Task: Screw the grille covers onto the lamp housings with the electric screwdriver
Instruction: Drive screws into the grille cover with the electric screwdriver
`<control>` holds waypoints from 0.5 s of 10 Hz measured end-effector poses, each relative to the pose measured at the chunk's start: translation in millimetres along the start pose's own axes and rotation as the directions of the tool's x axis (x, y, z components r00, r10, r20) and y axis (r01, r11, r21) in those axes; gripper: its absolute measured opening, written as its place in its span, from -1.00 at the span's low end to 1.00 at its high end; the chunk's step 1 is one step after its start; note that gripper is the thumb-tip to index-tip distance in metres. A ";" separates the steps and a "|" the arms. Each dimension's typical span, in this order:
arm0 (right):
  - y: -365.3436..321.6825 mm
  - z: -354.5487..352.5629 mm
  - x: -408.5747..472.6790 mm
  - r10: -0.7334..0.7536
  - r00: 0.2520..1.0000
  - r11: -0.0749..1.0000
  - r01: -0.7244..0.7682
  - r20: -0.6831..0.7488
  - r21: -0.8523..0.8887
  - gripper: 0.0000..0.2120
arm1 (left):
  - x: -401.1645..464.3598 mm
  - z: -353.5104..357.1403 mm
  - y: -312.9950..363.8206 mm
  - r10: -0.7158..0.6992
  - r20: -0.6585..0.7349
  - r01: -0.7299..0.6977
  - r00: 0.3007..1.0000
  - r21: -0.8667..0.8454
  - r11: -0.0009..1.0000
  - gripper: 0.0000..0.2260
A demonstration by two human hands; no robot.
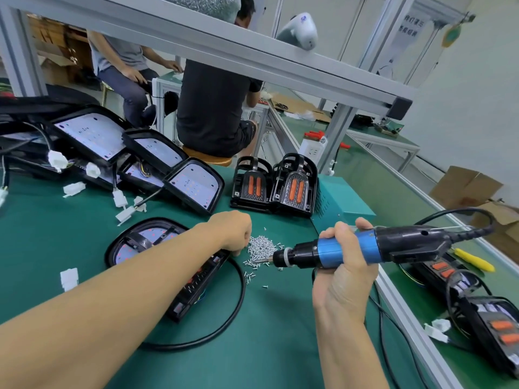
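The electric screwdriver shows a satin blue metallic barrel between matt black plastic ends. Left of it, small shiny metal screws lie on the matt green bench mat. Behind them, glossy black plastic grille covers carry translucent orange inserts.

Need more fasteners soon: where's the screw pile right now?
In the head view, the screw pile lies mid-table on the green mat, between the left hand and the electric screwdriver tip.

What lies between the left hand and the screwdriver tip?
In the head view, the pile of screws lies between the left hand and the screwdriver tip.
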State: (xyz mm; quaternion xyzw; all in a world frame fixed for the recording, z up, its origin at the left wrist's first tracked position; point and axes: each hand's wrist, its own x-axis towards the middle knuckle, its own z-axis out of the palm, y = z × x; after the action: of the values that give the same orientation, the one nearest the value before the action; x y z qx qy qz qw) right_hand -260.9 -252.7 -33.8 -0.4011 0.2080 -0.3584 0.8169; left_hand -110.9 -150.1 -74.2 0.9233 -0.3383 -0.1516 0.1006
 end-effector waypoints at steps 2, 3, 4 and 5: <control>15.3 -2.7 7.2 -0.263 0.964 0.959 0.265 -0.032 0.098 -0.67 | 2.2 2.7 0.7 -0.054 -0.004 0.054 0.999 -0.032 0.998 -0.85; 24.6 0.7 17.0 -0.260 0.966 0.959 0.259 -0.010 0.110 -0.64 | 2.7 1.7 -0.2 -0.071 0.022 0.072 0.997 -0.052 0.996 -0.86; 35.0 -0.5 27.3 -0.240 0.970 0.969 0.241 -0.024 0.059 -0.66 | 5.7 2.8 -2.9 -0.099 -0.050 0.095 0.994 -0.071 0.993 -0.82; 43.4 2.1 33.5 -0.236 0.971 0.971 0.237 -0.039 0.021 -0.67 | 7.7 4.1 -3.5 -0.081 -0.021 0.080 0.996 -0.076 0.994 -0.78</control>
State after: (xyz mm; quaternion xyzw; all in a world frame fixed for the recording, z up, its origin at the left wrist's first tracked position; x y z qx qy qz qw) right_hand -219.4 -258.7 -69.2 -0.4061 0.1691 -0.4629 0.7696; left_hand -104.7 -152.9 -80.7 0.9335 -0.2936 -0.1572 0.1332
